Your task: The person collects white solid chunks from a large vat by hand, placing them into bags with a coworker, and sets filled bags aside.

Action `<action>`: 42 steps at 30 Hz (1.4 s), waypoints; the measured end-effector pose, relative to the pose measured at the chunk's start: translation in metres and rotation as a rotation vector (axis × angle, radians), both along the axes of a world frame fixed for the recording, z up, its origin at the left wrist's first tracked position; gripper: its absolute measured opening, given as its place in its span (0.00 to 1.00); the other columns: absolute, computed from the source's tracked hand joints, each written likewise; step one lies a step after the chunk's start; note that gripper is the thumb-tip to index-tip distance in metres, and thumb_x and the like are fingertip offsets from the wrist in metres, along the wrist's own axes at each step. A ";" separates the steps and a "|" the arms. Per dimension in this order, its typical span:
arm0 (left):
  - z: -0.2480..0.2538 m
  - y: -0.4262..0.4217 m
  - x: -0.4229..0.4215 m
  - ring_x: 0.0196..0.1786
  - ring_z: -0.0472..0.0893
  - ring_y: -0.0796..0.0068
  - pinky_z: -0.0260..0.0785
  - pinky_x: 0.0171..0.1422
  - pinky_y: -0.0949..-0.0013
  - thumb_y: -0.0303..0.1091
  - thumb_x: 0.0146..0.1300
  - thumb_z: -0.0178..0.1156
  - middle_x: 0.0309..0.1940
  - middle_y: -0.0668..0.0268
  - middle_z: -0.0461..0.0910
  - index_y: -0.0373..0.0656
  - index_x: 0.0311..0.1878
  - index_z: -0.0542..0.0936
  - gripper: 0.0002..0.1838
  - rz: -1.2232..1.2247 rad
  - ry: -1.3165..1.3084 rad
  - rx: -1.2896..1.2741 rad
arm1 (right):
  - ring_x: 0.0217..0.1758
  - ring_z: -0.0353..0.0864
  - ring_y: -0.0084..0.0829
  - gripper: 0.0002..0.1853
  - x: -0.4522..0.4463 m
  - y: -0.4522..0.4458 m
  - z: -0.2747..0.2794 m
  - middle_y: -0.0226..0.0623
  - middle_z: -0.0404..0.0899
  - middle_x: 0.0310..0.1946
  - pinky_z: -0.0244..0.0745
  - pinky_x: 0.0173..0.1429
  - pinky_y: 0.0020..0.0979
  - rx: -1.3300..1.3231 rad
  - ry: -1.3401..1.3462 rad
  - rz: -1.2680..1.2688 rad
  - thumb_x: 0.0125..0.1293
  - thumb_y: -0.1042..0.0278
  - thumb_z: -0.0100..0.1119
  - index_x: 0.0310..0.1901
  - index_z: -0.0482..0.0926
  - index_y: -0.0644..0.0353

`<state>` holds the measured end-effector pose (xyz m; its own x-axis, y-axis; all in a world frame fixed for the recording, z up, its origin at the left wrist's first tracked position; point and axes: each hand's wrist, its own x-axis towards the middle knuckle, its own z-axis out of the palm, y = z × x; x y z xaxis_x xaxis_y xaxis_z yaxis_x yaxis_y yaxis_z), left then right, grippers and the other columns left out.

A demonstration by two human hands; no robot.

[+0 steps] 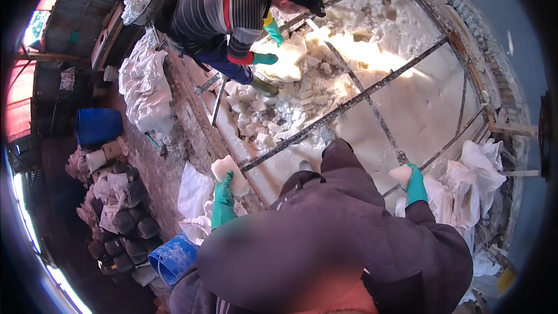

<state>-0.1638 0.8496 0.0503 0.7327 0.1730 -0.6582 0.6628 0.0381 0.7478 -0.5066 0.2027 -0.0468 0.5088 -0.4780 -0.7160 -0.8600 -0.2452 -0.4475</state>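
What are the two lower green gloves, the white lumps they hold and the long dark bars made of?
Left glove and right glove: probably rubber, smooth, bending snugly round the hands. Left lump and right lump: something solid, pale and chunky; wax, ice or salt, I can't tell. Dark bars: perhaps metal, straight with a rough, speckled surface.

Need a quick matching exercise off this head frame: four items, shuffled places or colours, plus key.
Column 1
1. Left hand in green rubber glove
2. Right hand in green rubber glove
3. Co-worker's long-sleeved sweater
4. Speckled blue plastic barrel nearer the wearer

Column 2
A. Grey, black and red stripes
B. Gripping a pale chunk near crumpled white sacks at picture right
C. Lower left of the picture
D. Gripping a pale chunk near one end of a long dark metal bar

Pairs: 1-D, 2-B, 3-A, 4-C
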 end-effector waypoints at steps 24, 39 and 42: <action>-0.062 0.144 -0.270 0.42 0.82 0.66 0.78 0.44 0.62 0.41 0.59 0.69 0.45 0.62 0.81 0.38 0.58 0.75 0.27 0.502 0.121 -0.106 | 0.42 0.82 0.35 0.13 -0.055 0.110 0.040 0.42 0.83 0.40 0.74 0.45 0.35 -0.393 -0.559 0.911 0.64 0.63 0.52 0.44 0.82 0.58; -0.057 0.067 -0.235 0.44 0.81 0.65 0.77 0.47 0.61 0.43 0.59 0.68 0.47 0.63 0.81 0.39 0.59 0.75 0.28 0.564 0.001 -0.319 | 0.39 0.81 0.49 0.10 -0.004 0.054 0.078 0.50 0.80 0.35 0.73 0.40 0.41 0.070 -0.351 0.524 0.61 0.78 0.49 0.43 0.76 0.57; -0.039 0.040 -0.203 0.44 0.81 0.65 0.76 0.47 0.60 0.44 0.59 0.68 0.47 0.63 0.81 0.40 0.59 0.75 0.28 0.585 -0.074 -0.365 | 0.39 0.80 0.51 0.12 0.024 0.023 0.078 0.50 0.80 0.36 0.74 0.40 0.41 -0.173 -0.420 0.834 0.60 0.79 0.48 0.44 0.76 0.56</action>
<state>-0.3665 0.8893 0.0117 0.6318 0.3306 -0.7010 0.4041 0.6313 0.6619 -0.4824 0.2257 0.0315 0.9338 0.0735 -0.3503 -0.1548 -0.7993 -0.5806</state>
